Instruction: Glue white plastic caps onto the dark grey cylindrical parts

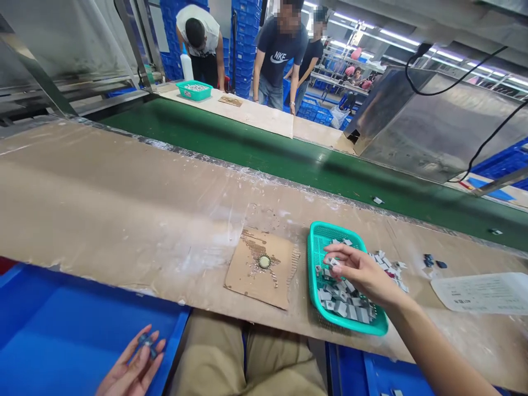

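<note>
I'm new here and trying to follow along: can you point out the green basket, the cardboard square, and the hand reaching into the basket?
green basket [319, 235]: head view, on its far rim.
cardboard square [247, 275]: head view, on its bare left part.
right hand [363, 272]: head view, on the back of the hand.

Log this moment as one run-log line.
right hand: picking small grey parts from green basket | left hand: holds small blue part over blue bin | cardboard pad: beside basket

Green conveyor belt [256, 144] runs past the brown worktable [124, 209], with a scrap of cardboard [260, 268] lying on it and a paper sheet [482, 292] off to the side. Across the belt, 3 people [277, 52] stand near another teal basket [193, 90] and stacked blue crates [246, 38].
</note>
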Motion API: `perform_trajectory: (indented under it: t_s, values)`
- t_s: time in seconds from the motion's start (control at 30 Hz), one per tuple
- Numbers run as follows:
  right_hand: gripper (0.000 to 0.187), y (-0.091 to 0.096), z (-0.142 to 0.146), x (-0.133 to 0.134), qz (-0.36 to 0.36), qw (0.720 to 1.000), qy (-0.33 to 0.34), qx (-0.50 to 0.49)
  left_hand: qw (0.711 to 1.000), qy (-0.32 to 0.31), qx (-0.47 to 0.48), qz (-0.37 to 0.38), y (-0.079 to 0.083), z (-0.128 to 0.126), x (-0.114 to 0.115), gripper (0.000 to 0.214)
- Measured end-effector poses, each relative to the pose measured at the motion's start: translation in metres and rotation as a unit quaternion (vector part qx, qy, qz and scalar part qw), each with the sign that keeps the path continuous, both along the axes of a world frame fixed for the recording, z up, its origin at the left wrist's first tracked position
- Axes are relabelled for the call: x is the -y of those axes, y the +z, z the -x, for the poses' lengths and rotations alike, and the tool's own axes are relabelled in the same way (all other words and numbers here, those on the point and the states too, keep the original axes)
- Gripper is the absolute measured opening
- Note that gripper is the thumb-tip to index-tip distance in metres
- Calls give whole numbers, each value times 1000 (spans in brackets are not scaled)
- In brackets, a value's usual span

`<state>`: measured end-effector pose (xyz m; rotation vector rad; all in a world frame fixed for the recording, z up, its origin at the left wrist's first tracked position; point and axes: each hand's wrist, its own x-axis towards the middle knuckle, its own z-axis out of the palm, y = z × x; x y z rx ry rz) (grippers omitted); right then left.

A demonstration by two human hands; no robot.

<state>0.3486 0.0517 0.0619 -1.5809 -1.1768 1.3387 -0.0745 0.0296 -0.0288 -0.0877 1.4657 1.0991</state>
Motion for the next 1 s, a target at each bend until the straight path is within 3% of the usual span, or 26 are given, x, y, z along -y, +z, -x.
perform_trajectory:
  t_s: [0.1, 0.3, 0.43, 0.57, 0.8, 0.93, 1.0]
  values:
    - [48, 5, 8, -3, 43, 998, 22, 31, 1000, -18, 17, -6, 4, -10, 3, 36]
    - [41, 13, 44, -17, 43, 996, 77, -4, 993, -59, 83, -59, 17, -50, 7, 39]
    - [39, 8, 71, -29, -40, 984, 95, 143, 973, -121, 151, -127, 30, -77, 5, 42]
    - [26, 2, 90, -39, -126, 934, 122, 310, 955, -161, 205, -143, 38, -92, 3, 33]
    - [21, -12, 102, -50, -196, 895, 187, 356, 942, -175, 239, -156, 39, -99, 0, 24]
    - [20, -16, 105, -51, -193, 898, 190, 348, 938, -168, 247, -179, 40, -102, -3, 23]
    - [21, -11, 106, -49, -175, 917, 162, 319, 938, -163, 216, -216, 41, -106, -3, 24]
